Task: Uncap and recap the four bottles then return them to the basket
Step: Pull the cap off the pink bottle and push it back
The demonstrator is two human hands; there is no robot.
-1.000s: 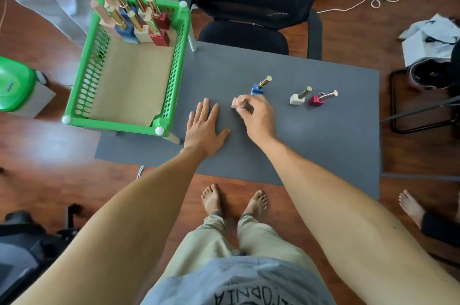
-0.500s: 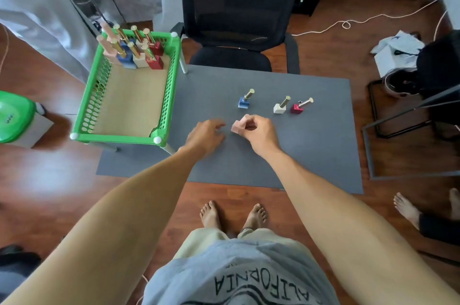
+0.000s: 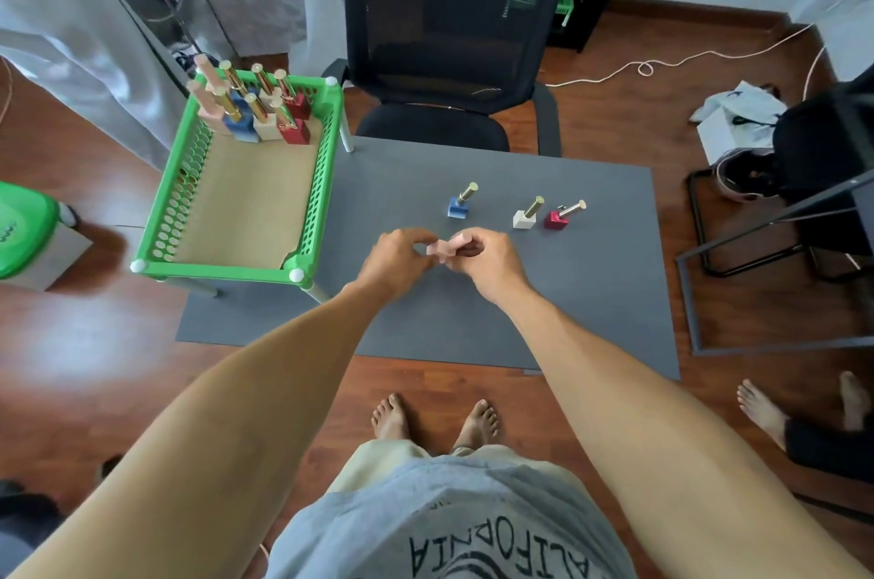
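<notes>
A small pink bottle (image 3: pixel 448 247) is held above the grey table (image 3: pixel 520 304) between both hands. My right hand (image 3: pixel 487 259) grips it from the right, and my left hand (image 3: pixel 397 257) pinches its left end. Beyond them stand three bottles with gold caps: a blue bottle (image 3: pixel 458 205), a white bottle (image 3: pixel 525 217) and a red bottle (image 3: pixel 558 218). The green basket (image 3: pixel 165 228) sits at the table's left end, with several more bottles (image 3: pixel 255 110) in a row along its far wall.
A black office chair (image 3: pixel 454 58) stands behind the table. A black metal frame (image 3: pixel 756 257) is close to the table's right edge. Another person's bare feet (image 3: pixel 775 408) are on the floor at the right. A green object (image 3: pixel 23 228) rests on the floor at the left.
My left hand lifted off the table and came to the pink bottle. My right hand raised the bottle and brought it nearer. The camera view tilted up.
</notes>
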